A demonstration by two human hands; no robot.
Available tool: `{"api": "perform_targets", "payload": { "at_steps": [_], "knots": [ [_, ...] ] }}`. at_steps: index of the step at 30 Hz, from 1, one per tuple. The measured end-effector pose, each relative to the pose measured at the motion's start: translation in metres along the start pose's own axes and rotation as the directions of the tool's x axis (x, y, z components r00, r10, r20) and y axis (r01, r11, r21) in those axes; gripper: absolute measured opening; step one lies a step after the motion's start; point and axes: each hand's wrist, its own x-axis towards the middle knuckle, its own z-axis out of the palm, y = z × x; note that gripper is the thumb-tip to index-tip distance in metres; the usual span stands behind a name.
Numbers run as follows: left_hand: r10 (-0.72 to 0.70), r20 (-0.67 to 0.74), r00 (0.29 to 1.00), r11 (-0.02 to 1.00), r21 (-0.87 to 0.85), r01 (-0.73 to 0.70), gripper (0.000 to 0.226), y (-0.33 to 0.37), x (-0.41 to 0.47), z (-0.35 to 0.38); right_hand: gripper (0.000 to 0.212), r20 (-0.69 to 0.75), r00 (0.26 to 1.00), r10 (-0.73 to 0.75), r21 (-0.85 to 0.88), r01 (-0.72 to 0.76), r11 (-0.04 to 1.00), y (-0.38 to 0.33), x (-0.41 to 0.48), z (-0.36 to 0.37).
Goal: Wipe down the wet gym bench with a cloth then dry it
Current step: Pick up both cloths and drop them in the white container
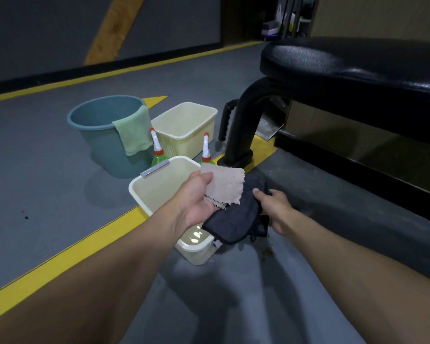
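Observation:
The black padded gym bench fills the upper right, its curved black leg standing on the floor. My left hand holds a small beige cloth over a cream tub with water in it. My right hand grips a dark grey cloth that hangs beneath the beige one, over the tub's right edge.
A blue bucket with a green cloth draped on its rim stands behind the tub. A cream basket and two green spray bottles sit nearby. Yellow lines cross the grey floor.

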Motion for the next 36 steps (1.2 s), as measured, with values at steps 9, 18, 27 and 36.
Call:
{"api": "perform_targets", "payload": {
  "at_steps": [9,18,27,36],
  "knots": [
    [0.020,-0.012,1.000,0.993,0.119,-0.019,0.024,0.007,-0.015,-0.003,0.056,-0.165,0.973,-0.162,-0.339,0.098,0.936,-0.014,-0.005,-0.013],
    [-0.052,0.085,0.995,0.924,0.381,0.016,0.015,0.029,-0.053,-0.027,0.020,0.510,0.848,-0.146,-0.302,0.335,0.893,-0.059,-0.077,0.024],
    [0.139,-0.013,0.990,0.324,0.946,-0.033,0.031,0.006,-0.065,-0.092,0.017,0.555,0.803,-0.216,-0.666,0.585,0.464,-0.018,-0.094,0.065],
    [0.217,0.072,0.973,0.098,0.991,-0.095,0.019,-0.002,-0.054,-0.107,0.019,0.637,0.732,-0.242,-0.764,0.641,-0.072,-0.003,-0.102,0.071]
  ]
}}
